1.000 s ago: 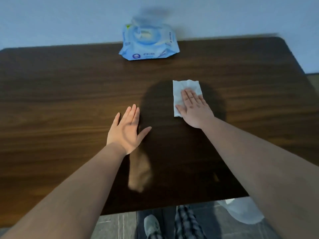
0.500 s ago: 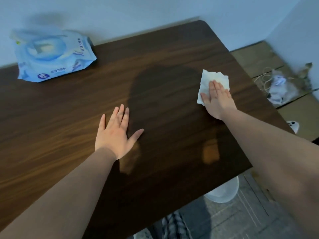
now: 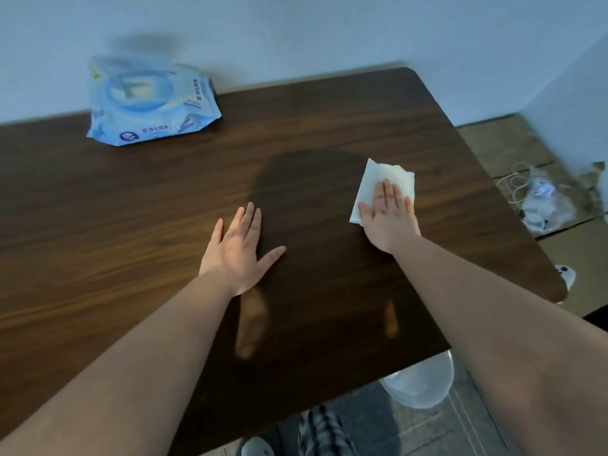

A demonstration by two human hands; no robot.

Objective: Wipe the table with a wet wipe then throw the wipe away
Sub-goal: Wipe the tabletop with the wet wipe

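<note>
Flat-palmed, the right hand (image 3: pixel 390 215) pins the wipe (image 3: pixel 381 185) near the worktop's (image 3: pixel 131 225) right edge; left hand (image 3: pixel 238 248) rests open, empty. Even pressure, overlapping strokes should clean best.

Over the last second we slid our right hand (image 3: pixel 390 213), flat on the wet wipe (image 3: pixel 383 184), from near the middle of the desk (image 3: pixel 131 225) out toward its right edge, and the wipe went with it under our fingers (image 3: pixel 391 195). The wipe, which lay squared to the desk at first, ended up turned at a slant and a little rumpled at its far corner. Our head swung to the right, so the blue pack of wipes (image 3: pixel 149 102) moved from the top centre of our view to the upper left, and the floor clutter (image 3: pixel 543 202) beyond the desk's right edge came into sight.
</note>
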